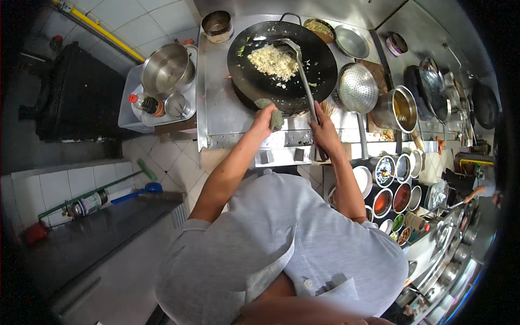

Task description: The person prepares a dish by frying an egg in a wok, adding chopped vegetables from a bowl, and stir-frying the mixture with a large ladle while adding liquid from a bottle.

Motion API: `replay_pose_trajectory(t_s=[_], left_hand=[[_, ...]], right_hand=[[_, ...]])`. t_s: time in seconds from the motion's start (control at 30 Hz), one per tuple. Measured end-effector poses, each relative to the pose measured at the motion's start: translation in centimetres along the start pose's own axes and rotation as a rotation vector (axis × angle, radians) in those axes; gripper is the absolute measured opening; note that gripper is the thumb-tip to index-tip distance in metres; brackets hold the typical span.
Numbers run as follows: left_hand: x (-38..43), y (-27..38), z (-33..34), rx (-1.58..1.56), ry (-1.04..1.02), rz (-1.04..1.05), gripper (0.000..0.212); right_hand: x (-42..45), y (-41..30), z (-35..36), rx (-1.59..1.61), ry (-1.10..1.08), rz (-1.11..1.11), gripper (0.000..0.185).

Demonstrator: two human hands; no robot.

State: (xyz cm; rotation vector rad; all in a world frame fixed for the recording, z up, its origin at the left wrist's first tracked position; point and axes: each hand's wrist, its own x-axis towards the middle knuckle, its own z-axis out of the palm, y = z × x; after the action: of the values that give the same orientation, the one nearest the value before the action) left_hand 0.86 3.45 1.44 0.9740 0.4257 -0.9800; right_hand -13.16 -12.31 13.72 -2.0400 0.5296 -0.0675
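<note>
A black wok (252, 87) sits on the steel stove, tilted slightly towards me. Crumbly pale yellow and white food, like egg or rice, (273, 63) lies in it, with a few green bits. My left hand (266, 118) grips a grey-green cloth (277, 120) at the wok's near rim, where the wok's handle would be covered. My right hand (323, 129) is closed around the long handle of a metal ladle (305, 79). The ladle's bowl rests in the wok at the food's right side.
Right of the wok are a perforated strainer (357, 88), a steel pot of oil (402, 109) and a metal bowl (352, 42). Containers of sauces (382, 202) stand beside my right arm. At left, a tray (185, 115) holds a large steel pot (166, 69) and bottle (147, 105). Another person (479, 189) stands far right.
</note>
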Motion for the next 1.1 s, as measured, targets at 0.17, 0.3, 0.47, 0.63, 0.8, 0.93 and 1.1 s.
replay_pose_trajectory(t_s=[0.17,0.3,0.47,0.63,0.8,0.93,1.1], left_hand=[[-0.7,0.2,0.5,-0.015,0.021,0.034,0.014],[0.6,0.1,-0.6,-0.053,-0.069,-0.011,0.015],[-0.9,0.8,0.7,-0.035,-0.041,-0.084,0.025],[-1.8,1.6,1.1,0.001,-0.068,-0.137,0.033],[-0.5,0.8,0.2,-0.056,-0.032,-0.111,0.025],[-0.4,0.7,0.1,-0.041,-0.06,-0.107,0.027],[-1.5,1.6,0.9,-0.01,-0.055,-0.154,0.029]], right_hand=[[-3.9,-1.6,-0.9,0.047,-0.069,0.032,0.066],[-0.2,0.3,-2.0,0.739,-0.314,0.499,0.067],[1.7,-2.4,-0.4,0.507,-0.144,0.328,0.063],[3.0,2.3,-0.6,1.114,-0.345,0.518,0.072],[-3.0,-2.1,-0.8,0.451,-0.207,0.338,0.068],[-1.7,0.8,-3.0,0.928,-0.369,0.565,0.066],[1.3,-2.5,-1.1,0.474,-0.086,0.231,0.048]])
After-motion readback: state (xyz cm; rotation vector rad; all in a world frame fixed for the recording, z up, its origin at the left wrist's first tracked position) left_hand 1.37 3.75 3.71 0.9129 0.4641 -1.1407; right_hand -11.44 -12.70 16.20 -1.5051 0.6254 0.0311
